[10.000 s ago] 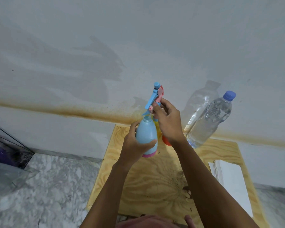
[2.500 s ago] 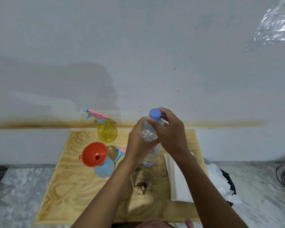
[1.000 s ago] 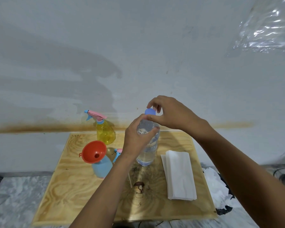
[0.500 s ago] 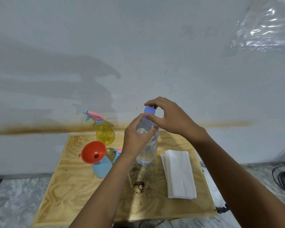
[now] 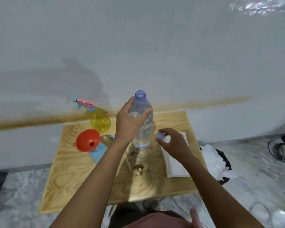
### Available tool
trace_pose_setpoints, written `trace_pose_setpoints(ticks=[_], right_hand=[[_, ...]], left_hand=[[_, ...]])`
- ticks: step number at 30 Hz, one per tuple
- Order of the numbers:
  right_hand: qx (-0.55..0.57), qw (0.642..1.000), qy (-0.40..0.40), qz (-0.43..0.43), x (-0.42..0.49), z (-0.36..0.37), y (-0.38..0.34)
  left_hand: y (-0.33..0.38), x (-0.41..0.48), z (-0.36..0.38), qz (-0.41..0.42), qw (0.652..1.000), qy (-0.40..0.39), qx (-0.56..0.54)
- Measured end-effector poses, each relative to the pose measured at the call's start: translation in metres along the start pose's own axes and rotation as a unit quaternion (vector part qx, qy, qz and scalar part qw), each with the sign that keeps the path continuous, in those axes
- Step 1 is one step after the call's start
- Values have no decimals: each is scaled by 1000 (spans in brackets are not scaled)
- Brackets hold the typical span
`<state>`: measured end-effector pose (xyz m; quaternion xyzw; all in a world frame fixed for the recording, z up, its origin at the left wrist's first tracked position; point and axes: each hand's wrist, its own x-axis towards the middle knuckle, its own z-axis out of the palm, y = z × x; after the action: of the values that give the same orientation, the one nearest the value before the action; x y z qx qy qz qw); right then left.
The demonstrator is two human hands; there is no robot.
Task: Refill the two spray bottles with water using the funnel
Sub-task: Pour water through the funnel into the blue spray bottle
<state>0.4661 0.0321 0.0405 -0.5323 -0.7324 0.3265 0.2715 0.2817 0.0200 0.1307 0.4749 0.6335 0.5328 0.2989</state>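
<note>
Your left grip [image 5: 130,122] is wrapped around the upper body of the clear plastic water bottle [image 5: 142,134], thumb on one side and fingers curled round the other. The bottle stands upright just past the middle of the pale plywood counter [image 5: 72,186], toward 12 o'clock. Its neck is open and it is largely full of water. Whether its base quite touches the wood cannot be told.

Your right grip [image 5: 173,142] hovers at the bottle's 3 o'clock, near but apart from it, pinching the small round blue cap [image 5: 160,136] between thumb and fingertips.

At the counter's 10 o'clock, the orange plastic funnel [image 5: 87,140] sits in the neck of the light-blue plastic spray bottle [image 5: 98,152], which has no spray head on. The funnel's mouth is tilted toward you. Beyond it, at 11 o'clock by the wall, the yellow translucent spray bottle [image 5: 99,120] stands upright with its pink-and-blue trigger head fitted, nozzle pointing to 9 o'clock.

At 3 o'clock on the counter, partly under your right wrist, lies a folded white cloth [image 5: 174,162]. Off the counter's edge, farther toward 3 o'clock, crumpled white paper [image 5: 215,162] fills a dark bin on the marble floor [image 5: 253,178].
</note>
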Motion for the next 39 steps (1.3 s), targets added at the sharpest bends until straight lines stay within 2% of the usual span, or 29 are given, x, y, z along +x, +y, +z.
trace_pose_setpoints(ticks=[3, 7, 13, 17, 20, 22, 24, 26, 32, 39], right_hand=[[-12, 995, -71, 70, -13, 33, 26], [-74, 985, -110, 109, -16, 64, 45], [-257, 958, -118, 45, -15, 86, 47], [-289, 948, -132, 23, -14, 87, 51], [-197, 972, -109, 61, -10, 73, 46], [-81, 994, -26, 73, -6, 57, 37], [32, 997, 62, 45, 0, 39, 19], [107, 989, 104, -9, 6, 20, -6], [176, 978, 48, -106, 29, -1, -61], [217, 967, 44, -130, 49, 10, -65]], left_hand=[[2, -1, -1, -1, 1000, -6, 1], [7, -3, -1, 3, 1000, -7, 1], [12, -5, -3, -4, 1000, -17, 0], [13, -5, -3, -3, 1000, -19, -1], [12, -5, -3, -1, 1000, -18, 1], [11, -5, -4, -6, 1000, -15, 2], [10, -4, -4, -13, 1000, -15, 5], [12, -4, -5, -15, 1000, -21, 11], [22, 1, -18, -6, 994, -107, 16], [19, 16, -40, -31, 982, -185, 37]])
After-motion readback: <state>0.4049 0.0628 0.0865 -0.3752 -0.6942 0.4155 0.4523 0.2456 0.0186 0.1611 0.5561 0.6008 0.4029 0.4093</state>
